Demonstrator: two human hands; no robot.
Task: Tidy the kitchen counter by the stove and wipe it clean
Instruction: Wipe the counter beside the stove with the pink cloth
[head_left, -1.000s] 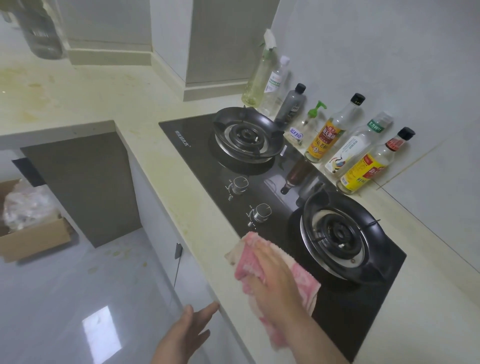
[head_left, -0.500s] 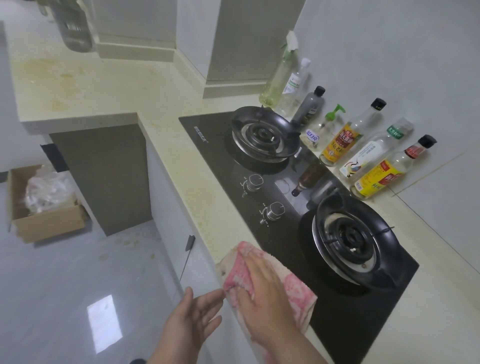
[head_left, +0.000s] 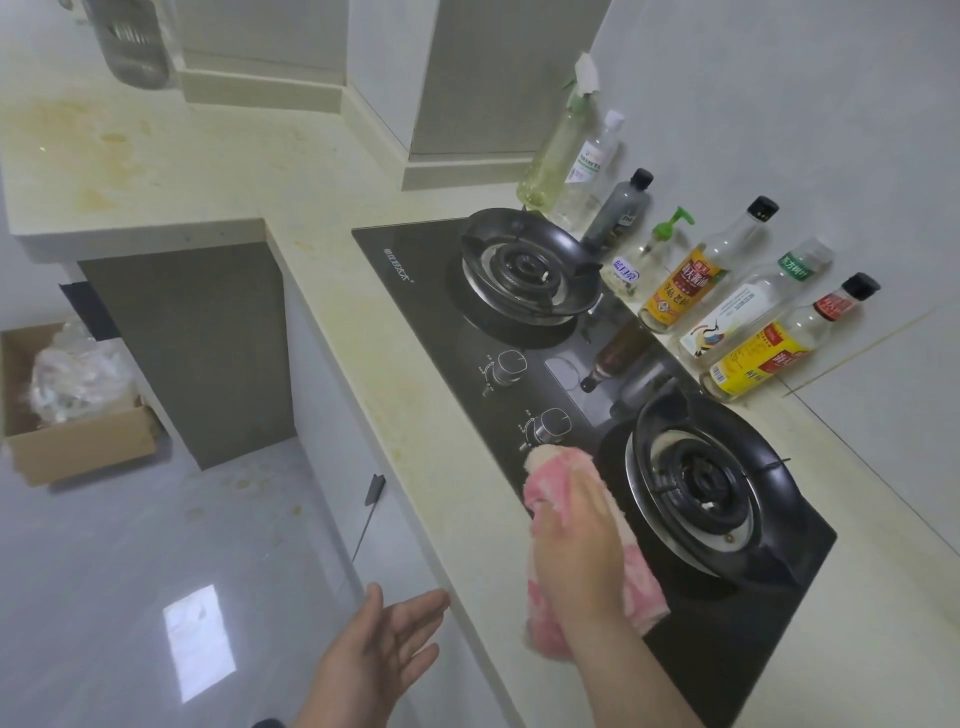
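body: 2 hands, 2 forearms in view | left hand (head_left: 374, 654): bare | right hand (head_left: 576, 551): bare, its back showing | right forearm (head_left: 639, 691): bare to frame edge | dark patch (head_left: 270, 723) by left wrist: clothing or shoe, cannot tell

Grey wall (head_left: 779, 104) behind, glossy grey floor (head_left: 93, 571) w/ light patch (head_left: 200, 642), cardboard box (head_left: 78, 449) at left.

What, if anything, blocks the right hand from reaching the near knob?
Probably nothing, so yes. The right hand presses the cloth on the cooktop, and the cloth's far edge lies right beside the knob. The burner sits off to the side, clear of that path.
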